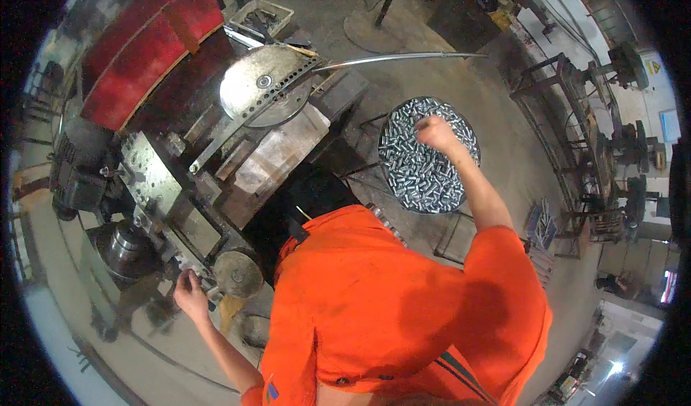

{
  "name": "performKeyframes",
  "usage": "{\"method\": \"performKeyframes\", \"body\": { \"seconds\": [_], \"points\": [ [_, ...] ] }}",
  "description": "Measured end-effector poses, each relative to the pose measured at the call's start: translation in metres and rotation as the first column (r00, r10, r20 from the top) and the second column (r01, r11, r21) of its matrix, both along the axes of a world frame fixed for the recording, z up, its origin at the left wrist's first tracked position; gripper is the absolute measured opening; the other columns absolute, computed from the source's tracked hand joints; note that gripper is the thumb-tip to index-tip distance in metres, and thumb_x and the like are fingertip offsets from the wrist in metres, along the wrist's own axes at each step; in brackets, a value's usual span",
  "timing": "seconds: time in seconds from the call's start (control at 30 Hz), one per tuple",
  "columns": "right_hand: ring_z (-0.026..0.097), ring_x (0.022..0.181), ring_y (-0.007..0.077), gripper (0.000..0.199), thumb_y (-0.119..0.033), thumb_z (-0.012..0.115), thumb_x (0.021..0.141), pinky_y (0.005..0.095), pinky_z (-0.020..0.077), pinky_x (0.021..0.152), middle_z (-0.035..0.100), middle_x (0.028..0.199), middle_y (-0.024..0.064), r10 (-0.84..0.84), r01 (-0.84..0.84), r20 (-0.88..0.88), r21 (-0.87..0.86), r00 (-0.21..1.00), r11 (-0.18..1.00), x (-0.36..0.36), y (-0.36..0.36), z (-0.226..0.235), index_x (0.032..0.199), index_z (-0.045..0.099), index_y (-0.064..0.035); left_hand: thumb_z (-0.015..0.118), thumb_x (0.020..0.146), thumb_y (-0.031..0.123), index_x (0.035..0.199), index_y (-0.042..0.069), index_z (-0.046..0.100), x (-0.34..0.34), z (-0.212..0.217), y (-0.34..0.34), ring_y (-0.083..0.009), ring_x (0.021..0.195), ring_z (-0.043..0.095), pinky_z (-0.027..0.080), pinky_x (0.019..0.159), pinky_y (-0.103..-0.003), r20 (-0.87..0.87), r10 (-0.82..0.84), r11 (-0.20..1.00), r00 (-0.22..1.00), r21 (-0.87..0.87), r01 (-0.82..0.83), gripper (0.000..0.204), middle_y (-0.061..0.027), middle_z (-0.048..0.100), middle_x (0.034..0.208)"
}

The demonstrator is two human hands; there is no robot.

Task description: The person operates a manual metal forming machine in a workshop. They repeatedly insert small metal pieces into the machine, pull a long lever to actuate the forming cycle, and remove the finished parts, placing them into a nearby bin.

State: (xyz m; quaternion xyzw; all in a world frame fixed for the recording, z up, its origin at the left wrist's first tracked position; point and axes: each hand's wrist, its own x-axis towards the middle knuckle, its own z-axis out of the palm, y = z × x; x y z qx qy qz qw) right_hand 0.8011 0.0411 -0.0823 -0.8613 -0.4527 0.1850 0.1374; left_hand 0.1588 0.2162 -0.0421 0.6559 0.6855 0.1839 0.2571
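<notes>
My left hand (191,298) is at the near left end of the machine, beside a round grey disc (238,274). Its fingers are bent and drawn together, and I cannot make out whether anything is between them. My right hand (436,134) is over a round tray heaped with short, shiny metal cylinders (422,176). The fingers of that hand are curled inward, and what they may hold is too small to tell.
A large metal wheel (266,82) with a perforated bar (252,114) across it tops the machine. Behind it stands a red curved guard (155,53). A long metal rod (403,58) sticks out to the right. Dark metal racks (554,125) line the right side.
</notes>
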Motion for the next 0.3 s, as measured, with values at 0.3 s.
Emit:
{"method": "performKeyframes", "body": {
  "seconds": [0.3],
  "points": [
    [0.059,0.101,0.028,0.032,-0.021,0.052,0.068,0.0338,0.044,0.093,0.063,0.1,0.0207,0.074,0.002,0.141,-0.476,0.987,0.879,-0.032,0.005,-0.067,0.088,0.067,-0.0011,0.059,0.088,0.022,0.099,-0.004,0.063,0.0,-0.005,0.0,-0.0141,0.069,0.063,0.048,0.066,-0.027,-0.063,0.027,0.994,0.998,0.107,-0.02,0.028,-0.0123,0.068,0.079]
  ]
}}
